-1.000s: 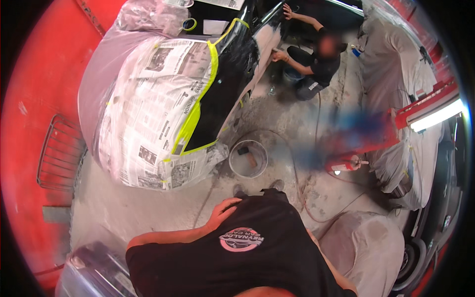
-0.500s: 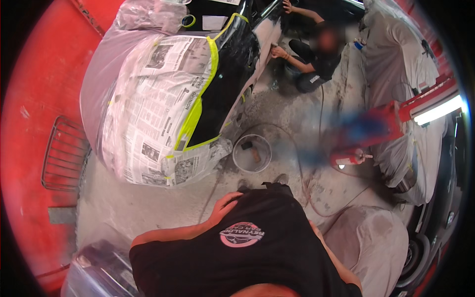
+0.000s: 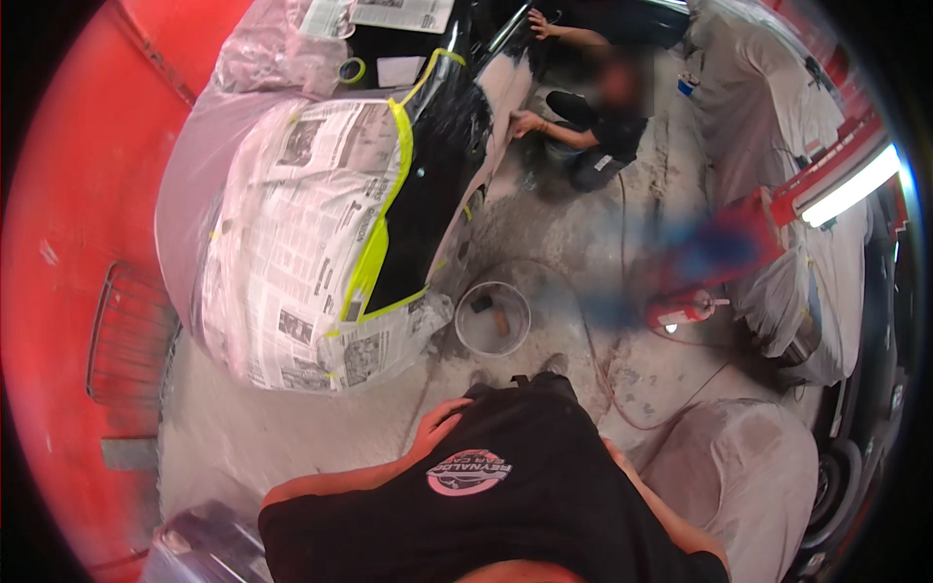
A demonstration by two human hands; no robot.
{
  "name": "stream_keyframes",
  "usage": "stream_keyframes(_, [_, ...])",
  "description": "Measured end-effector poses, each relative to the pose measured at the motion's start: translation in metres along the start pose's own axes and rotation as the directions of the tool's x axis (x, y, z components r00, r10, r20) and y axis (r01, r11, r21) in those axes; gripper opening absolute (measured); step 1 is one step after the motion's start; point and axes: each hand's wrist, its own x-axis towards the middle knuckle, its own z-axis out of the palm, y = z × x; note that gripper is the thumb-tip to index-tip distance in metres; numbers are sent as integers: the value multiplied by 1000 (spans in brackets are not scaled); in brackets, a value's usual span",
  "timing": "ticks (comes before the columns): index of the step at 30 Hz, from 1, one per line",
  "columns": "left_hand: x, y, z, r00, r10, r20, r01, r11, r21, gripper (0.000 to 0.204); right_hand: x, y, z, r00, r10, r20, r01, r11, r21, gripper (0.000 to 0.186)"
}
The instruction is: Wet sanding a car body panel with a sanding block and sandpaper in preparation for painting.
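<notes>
My left hand [image 3: 439, 426] lies on the front of my black shirt [image 3: 418, 525] at the waist, fingers stretched out and holding nothing. At the other side, my right hand [image 3: 614, 455] is at my hip; its fingers are hidden against the shirt, so their pose cannot be made out. A round bucket [image 3: 458, 321] stands on the floor beyond my feet, with a dark block and a brown block inside. To its left is a car body covered in newspaper [image 3: 292, 223], edged with yellow-green masking tape [image 3: 374, 257] around a black panel [image 3: 413, 233].
Another person [image 3: 593, 126] crouches at the far side, both hands on the car's side. A hose [image 3: 593, 360] curves over the concrete floor. A red stand with a lit tube lamp [image 3: 855, 185] is at right, near covered cars [image 3: 768, 107]. A wire rack [image 3: 131, 335] leans left.
My view has shifted slightly, so the car and bucket sit a little differently in the picture. The other person's lower hand stays at the car's side. My hands remain at my waist.
</notes>
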Motion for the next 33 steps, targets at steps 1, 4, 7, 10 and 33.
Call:
stream_keyframes(1, [0,-2,-1,1000,-6,8,6,1000,-17,35,7,13,-12,990,-90,113,90,996,6,55])
stream_keyframes(4, [1,1,0,999,-16,29,17,999,-41,36,38,39,-37,960,-223,170,221,975,25,54])
stream_keyframes(7, [2,-4,-1,999,-25,30,26,998,-52,36,20,31,-21,972,-201,119,196,979,54,53])
stream_keyframes(10, [2,-7,-2,999,-40,38,40,999,2,36,-5,11,0,987,-135,85,131,990,53,52])
stream_keyframes(33, [-13,-16,3,1000,-15,10,16,1000,-6,36,-20,19,4,992,-97,83,91,993,70,52])
